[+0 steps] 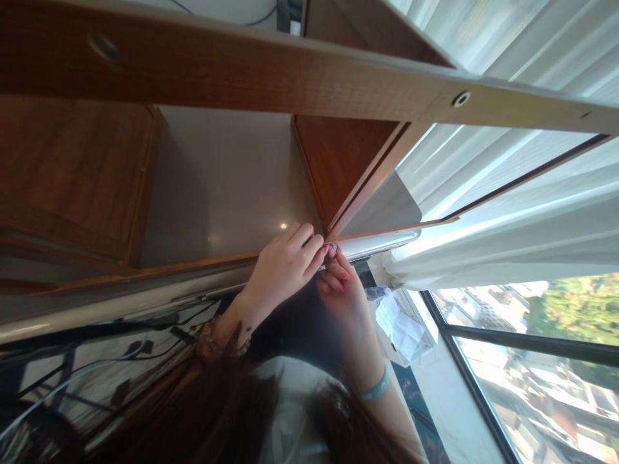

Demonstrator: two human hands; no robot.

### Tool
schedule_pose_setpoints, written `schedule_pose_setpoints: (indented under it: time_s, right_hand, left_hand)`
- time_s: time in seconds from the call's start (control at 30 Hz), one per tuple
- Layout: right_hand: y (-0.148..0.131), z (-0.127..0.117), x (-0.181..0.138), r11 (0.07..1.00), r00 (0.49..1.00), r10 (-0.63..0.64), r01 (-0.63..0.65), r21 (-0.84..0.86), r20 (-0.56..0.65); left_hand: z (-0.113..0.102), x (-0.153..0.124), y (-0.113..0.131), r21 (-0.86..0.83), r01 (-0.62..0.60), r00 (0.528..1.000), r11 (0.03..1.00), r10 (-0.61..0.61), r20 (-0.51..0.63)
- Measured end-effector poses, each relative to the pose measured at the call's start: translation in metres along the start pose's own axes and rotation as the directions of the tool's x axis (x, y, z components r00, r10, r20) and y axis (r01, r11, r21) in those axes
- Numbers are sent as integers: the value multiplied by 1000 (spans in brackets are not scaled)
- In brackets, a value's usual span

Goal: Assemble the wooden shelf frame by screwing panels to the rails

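Observation:
My left hand [285, 267] reaches in from the left, its fingers curled and thumb and forefinger pressed together at the corner of the wooden rail [367, 233]. What those fingertips grip is hidden. Close beside it, my right hand [344, 290] is bent into a pinch from below. Between its thumb and forefinger shows a small metallic fitting [333, 247], too small to name further. Just above the fingertips, an upright wooden panel [345, 154] meets the rail. Both hands nearly touch each other.
A thick wooden beam [271, 71] with a round metal fastener [461, 98] crosses above. Behind lies a grey surface [222, 187], with another wooden panel [72, 174] at left. Cables [164, 351] hang lower left. White curtains [488, 225] and a window [546, 348] stand at right.

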State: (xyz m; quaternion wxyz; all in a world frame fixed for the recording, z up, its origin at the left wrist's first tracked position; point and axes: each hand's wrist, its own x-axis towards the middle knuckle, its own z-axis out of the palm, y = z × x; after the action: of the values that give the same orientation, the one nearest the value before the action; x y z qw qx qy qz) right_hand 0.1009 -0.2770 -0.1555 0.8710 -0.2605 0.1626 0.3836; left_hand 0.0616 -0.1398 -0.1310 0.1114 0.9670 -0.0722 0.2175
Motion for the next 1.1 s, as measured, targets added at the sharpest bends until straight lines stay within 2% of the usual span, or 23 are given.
schedule_pose_setpoints:
  time_s: [0.1,0.17,0.3,0.43,0.6,0.77,0.83,0.9,1.0,1.07,1.1]
  right_hand:
    - [1,2,-1,1000,1000,-11,11,-27,-19]
    - [4,1,-1,982,992,-121,113,-150,-46]
    - [11,-5,2,855,939,-341,295,-427,-35]
    - [14,-7,2,733,898,-440,343,-587,-25]
    - [14,-6,2,681,859,-508,353,-642,-67]
    - [13,-9,4,724,889,-453,324,-609,-65]
    - [13,-11,3,720,883,-466,345,-603,-51]
    - [14,-13,2,675,848,-528,384,-630,-49]
    - [15,-15,-3,557,780,-625,419,-717,-29]
    - [15,-15,-7,430,717,-697,440,-788,20]
    - [14,-16,-9,338,670,-740,453,-825,64]
  left_hand:
    - [0,0,0,2,-9,1000,1000,9,-8]
    - [0,1,0,3,-10,1000,1000,10,-11]
    - [1,0,-1,2,6,1000,1000,-6,6]
    - [0,0,-1,-2,12,1000,1000,-12,9]
    - [-1,1,0,0,12,1000,1000,-12,8]
    - [0,1,0,-1,9,1000,1000,-9,-9]
    - [0,1,0,0,8,1000,1000,-8,-14]
    - [0,1,1,0,11,1000,1000,-11,-13]
    - [-1,0,1,8,2,1000,1000,-2,-4]
    - [-1,0,0,22,-15,1000,1000,15,6]
    - [-2,1,0,29,-22,1000,999,22,11]
